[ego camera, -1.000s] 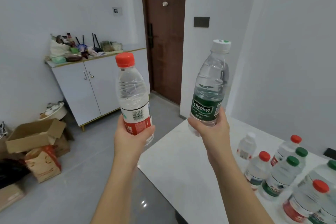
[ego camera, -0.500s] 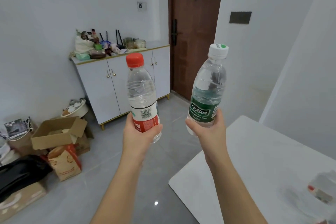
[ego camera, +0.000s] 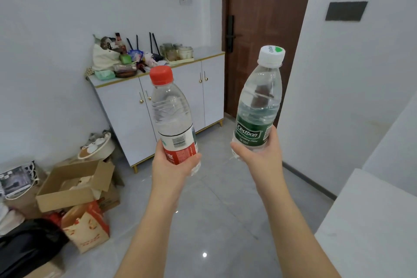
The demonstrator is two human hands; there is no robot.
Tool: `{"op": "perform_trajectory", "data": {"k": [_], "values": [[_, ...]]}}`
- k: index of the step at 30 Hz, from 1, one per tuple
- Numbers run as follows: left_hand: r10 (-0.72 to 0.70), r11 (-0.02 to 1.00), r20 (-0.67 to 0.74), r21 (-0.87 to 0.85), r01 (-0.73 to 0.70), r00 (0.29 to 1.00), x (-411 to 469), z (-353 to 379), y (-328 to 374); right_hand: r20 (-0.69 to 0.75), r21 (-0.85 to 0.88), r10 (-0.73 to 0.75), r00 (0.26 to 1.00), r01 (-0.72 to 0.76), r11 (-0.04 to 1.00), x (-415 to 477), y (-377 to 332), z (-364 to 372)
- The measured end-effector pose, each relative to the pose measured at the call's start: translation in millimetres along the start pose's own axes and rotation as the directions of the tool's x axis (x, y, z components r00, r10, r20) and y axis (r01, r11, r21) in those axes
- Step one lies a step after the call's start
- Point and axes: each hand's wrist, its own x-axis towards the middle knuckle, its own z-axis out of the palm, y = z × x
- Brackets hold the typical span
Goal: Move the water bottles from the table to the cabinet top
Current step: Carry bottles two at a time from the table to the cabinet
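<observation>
My left hand (ego camera: 172, 166) grips a clear water bottle with a red cap and red label (ego camera: 171, 115), held upright in front of me. My right hand (ego camera: 259, 157) grips a second bottle with a white cap and green label (ego camera: 259, 101), tilted slightly right. Both are raised above the grey floor. Ahead stands the white cabinet (ego camera: 176, 101) with gold-edged top; its left part is crowded with clutter, its right end (ego camera: 208, 51) is bare. The white table (ego camera: 370, 221) shows only as a corner at the lower right; the other bottles are out of view.
Cardboard boxes (ego camera: 74, 187), an orange paper bag (ego camera: 85, 228) and a black bag (ego camera: 27, 244) lie on the floor at the left. A brown door (ego camera: 266, 36) stands right of the cabinet. A white wall corner (ego camera: 338, 97) juts out at the right. Open tiled floor lies ahead.
The view has swung left and moved toward the cabinet, which now looks larger. The table and its bottles have slid out at the right. Both hands still hold their bottles.
</observation>
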Motion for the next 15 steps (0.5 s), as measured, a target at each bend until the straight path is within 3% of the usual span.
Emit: {"op": "perform_trajectory", "data": {"k": [8, 15], "values": [[0.035, 0.999, 0.012, 0.038, -0.035, 0.999, 130, -22, -20, 0.007, -0.022, 0.012, 1.000, -0.012, 1.000, 87, 37, 86], [0.057, 0.996, 0.157, 0.053, -0.066, 0.986, 269, -14, -30, -0.078, -0.057, -0.002, 0.997, -0.002, 0.998, 179, 59, 160]]}}
